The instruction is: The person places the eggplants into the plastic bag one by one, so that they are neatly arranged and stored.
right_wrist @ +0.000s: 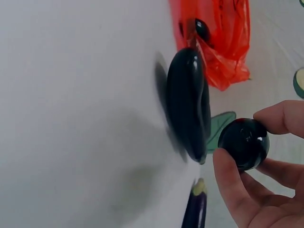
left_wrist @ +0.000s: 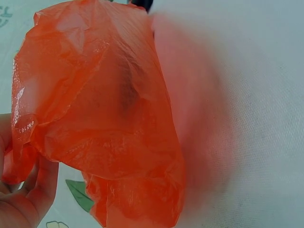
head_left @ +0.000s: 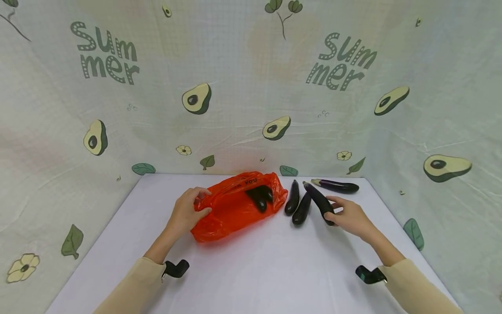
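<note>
My left hand (head_left: pixel 187 210) grips the left edge of a red plastic bag (head_left: pixel 227 216), which lies on its side with its mouth facing me. Dark eggplants (head_left: pixel 259 201) show inside the bag. In the left wrist view, fingers (left_wrist: pixel 45 187) curl behind the thin bag film (left_wrist: pixel 109 123). My right hand (head_left: pixel 350 216) holds an eggplant (head_left: pixel 320 201) by its thick end, thumb and fingers around it; the right wrist view shows that rounded end (right_wrist: pixel 243 145). Left of it, two eggplants lie side by side, one (head_left: pixel 292 198) nearer the bag and another (head_left: pixel 302 210) partly behind the held one.
Another eggplant (head_left: pixel 338 186) lies crosswise at the back right of the white table (head_left: pixel 266 270). A cloth printed with avocados (head_left: pixel 276 127) hangs behind the table and along both sides. A black wrist camera (head_left: pixel 176 268) sits at each sleeve.
</note>
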Available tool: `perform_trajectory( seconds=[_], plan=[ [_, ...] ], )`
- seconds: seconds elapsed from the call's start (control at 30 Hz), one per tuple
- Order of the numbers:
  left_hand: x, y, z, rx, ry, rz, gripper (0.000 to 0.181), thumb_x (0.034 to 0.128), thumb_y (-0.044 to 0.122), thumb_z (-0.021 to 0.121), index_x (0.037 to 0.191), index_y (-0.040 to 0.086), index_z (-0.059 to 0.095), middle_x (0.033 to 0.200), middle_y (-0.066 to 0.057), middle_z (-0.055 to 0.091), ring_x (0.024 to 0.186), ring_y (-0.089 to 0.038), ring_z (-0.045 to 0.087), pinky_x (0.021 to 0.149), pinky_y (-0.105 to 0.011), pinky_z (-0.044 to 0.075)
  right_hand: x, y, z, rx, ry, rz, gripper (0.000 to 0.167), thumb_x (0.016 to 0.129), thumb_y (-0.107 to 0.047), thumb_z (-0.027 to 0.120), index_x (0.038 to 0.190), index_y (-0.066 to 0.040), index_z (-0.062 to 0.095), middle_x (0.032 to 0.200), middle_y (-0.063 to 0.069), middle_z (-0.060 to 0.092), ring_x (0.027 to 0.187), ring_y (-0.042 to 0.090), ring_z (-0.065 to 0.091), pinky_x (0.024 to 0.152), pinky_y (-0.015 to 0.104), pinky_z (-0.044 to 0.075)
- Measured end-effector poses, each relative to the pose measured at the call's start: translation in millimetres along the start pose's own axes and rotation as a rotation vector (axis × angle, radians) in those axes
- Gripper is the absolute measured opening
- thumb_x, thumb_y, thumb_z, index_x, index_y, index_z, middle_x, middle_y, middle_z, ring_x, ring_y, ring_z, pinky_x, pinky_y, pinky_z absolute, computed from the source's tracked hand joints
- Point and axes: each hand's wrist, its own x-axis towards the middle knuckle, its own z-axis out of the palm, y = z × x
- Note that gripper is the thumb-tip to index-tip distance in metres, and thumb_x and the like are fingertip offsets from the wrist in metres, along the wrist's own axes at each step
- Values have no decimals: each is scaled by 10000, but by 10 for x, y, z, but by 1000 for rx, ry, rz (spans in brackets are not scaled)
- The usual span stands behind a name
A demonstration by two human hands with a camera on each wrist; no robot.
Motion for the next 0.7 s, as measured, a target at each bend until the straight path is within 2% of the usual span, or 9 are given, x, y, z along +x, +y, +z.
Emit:
perform_trajectory(
  seconds=[0.3,0.7],
  plan=[
    [7,27,-1,2,6,-2,487,892,41,848,1320,126,631,1196,-109,640,1093,-297,610,897,-465,636,-2,-310,122,17,-41,-78,656,937,-174,760,1518,12,519,1276,281,668,928,238,747,734,366,632],
    [26,40,23,4,11,18,485,889,32,846,1314,122,631,1186,-106,642,1086,-291,614,895,-469,635,72,-618,399,40,-114,-116,615,921,-171,779,1483,-25,575,1192,190,691,822,199,683,676,306,581]
  ],
)
